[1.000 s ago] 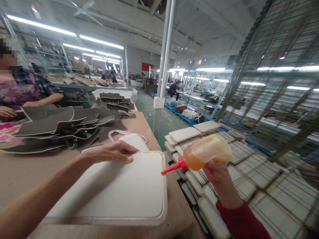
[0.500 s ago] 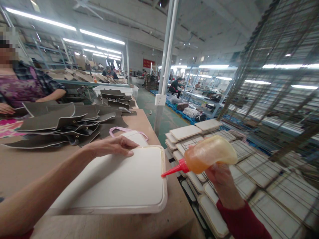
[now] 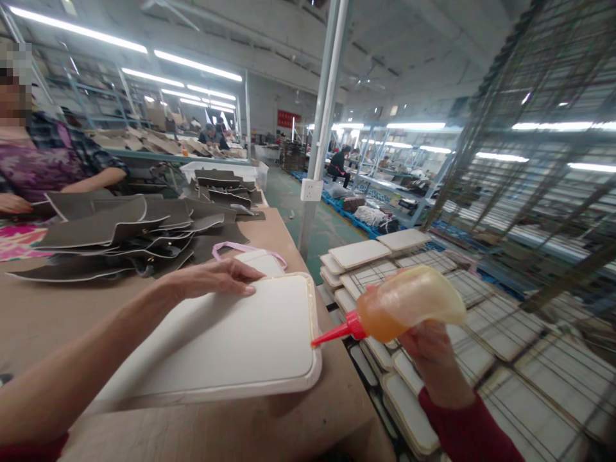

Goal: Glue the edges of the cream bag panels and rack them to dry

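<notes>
I note the white panel [image 3: 226, 343] over the brown table [image 3: 38, 327], its far edge gripped by the left hand [image 3: 219, 279], thumb on top. The right hand [image 3: 429, 350] clasps a bottle of amber liquid [image 3: 409, 305], tipped sideways, red nozzle [image 3: 334, 334] at the panel's right rim. Dark sheets [image 3: 103, 221] lie heaped beyond; pale boards [image 3: 360, 254] stand stacked rightward.

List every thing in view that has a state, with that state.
Left hand: holding the white panel
Right hand: holding the bottle
Bottle: tilted, partly filled
Red nozzle: tip at panel's edge
White panel: glossy bead along right edge
Dark pieces: loosely heaped
Pale panels: layered at right
Ceiling lights: lit
</notes>
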Action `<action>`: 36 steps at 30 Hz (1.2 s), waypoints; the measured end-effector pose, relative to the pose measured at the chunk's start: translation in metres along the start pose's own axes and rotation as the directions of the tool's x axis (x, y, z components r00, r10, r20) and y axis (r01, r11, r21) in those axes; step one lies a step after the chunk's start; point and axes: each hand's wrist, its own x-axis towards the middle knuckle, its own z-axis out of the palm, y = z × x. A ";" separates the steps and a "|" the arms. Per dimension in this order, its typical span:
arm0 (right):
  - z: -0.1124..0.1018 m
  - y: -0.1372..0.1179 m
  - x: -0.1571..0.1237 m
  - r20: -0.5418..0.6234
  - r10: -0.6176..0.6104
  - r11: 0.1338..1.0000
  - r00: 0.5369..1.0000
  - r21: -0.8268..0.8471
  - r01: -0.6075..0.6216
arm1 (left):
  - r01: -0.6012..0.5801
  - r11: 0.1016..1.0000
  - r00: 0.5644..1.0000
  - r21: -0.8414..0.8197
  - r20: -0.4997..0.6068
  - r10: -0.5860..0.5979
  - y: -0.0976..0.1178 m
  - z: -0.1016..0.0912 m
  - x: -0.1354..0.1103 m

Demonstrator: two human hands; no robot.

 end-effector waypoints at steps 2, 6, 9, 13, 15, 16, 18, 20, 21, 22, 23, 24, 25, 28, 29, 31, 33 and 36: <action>-0.002 0.001 -0.002 0.045 0.025 0.999 0.999 0.029 -0.026 | 0.040 0.999 0.999 -0.035 0.027 -0.039 -0.002 -0.001 0.000; -0.004 0.003 0.000 0.046 -0.004 0.998 0.999 0.056 0.001 | 0.087 0.990 0.995 -0.107 0.058 -0.081 -0.006 -0.004 -0.001; -0.003 0.004 0.002 -0.008 -0.057 0.996 0.998 0.062 0.058 | 0.101 0.987 0.994 -0.127 0.055 -0.095 -0.008 -0.005 -0.001; -0.002 0.005 -0.002 -0.018 -0.041 0.998 0.999 0.055 0.042 | 0.120 0.982 0.993 -0.144 0.029 -0.117 -0.009 -0.005 -0.002; -0.002 0.006 -0.004 -0.022 -0.054 0.998 0.998 0.043 0.055 | 0.119 0.982 0.993 -0.150 0.013 -0.118 -0.010 -0.005 -0.002; -0.002 0.006 -0.004 -0.025 -0.061 0.997 0.998 0.036 0.062 | 0.116 0.981 0.993 -0.152 0.006 -0.116 -0.011 -0.005 -0.002; -0.001 0.007 -0.004 -0.026 -0.063 0.998 0.998 0.023 0.063 | 0.112 0.980 0.993 -0.165 -0.012 -0.116 -0.014 -0.006 -0.002; -0.002 0.008 -0.004 -0.028 -0.065 0.998 0.997 0.011 0.065 | 0.113 0.975 0.992 -0.189 -0.029 -0.121 -0.019 -0.007 -0.003; -0.003 0.010 -0.004 -0.030 -0.067 0.998 0.997 0.003 0.068 | 0.114 0.973 0.991 -0.201 -0.040 -0.124 -0.021 -0.008 -0.003; -0.003 0.011 -0.005 -0.035 -0.079 0.997 0.996 -0.003 0.079 | 0.113 0.970 0.991 -0.215 -0.052 -0.127 -0.024 -0.008 -0.003; -0.004 0.014 -0.005 -0.040 -0.096 0.995 0.995 -0.007 0.096 | 0.110 0.967 0.990 -0.228 -0.063 -0.127 -0.027 -0.009 -0.003; -0.005 0.016 -0.006 -0.044 -0.113 0.994 0.993 -0.008 0.112 | 0.106 0.965 0.989 -0.241 -0.073 -0.126 -0.030 -0.009 -0.003; -0.006 0.018 -0.006 -0.047 -0.130 0.991 0.990 -0.006 0.130 | 0.102 0.962 0.988 -0.255 -0.085 -0.127 -0.034 -0.009 -0.003; -0.008 0.026 -0.007 -0.091 -0.211 0.977 0.973 -0.017 0.210 | 0.095 0.950 0.981 -0.298 -0.132 -0.140 -0.044 -0.007 -0.001; -0.008 0.029 -0.007 -0.124 -0.247 0.969 0.961 -0.034 0.244 | 0.093 0.946 0.978 -0.312 -0.148 -0.145 -0.047 -0.006 0.000; -0.009 0.034 -0.007 -0.197 -0.337 0.942 0.921 -0.065 0.330 | 0.082 0.937 0.975 -0.340 -0.168 -0.146 -0.053 -0.004 0.003; -0.011 0.040 -0.006 -0.246 -0.396 0.918 0.885 -0.074 0.390 | 0.064 0.927 0.974 -0.368 -0.177 -0.138 -0.057 -0.001 0.004; -0.011 0.046 -0.005 -0.283 -0.427 0.902 0.858 -0.074 0.425 | 0.036 0.911 0.971 -0.411 -0.203 -0.129 -0.060 0.004 0.006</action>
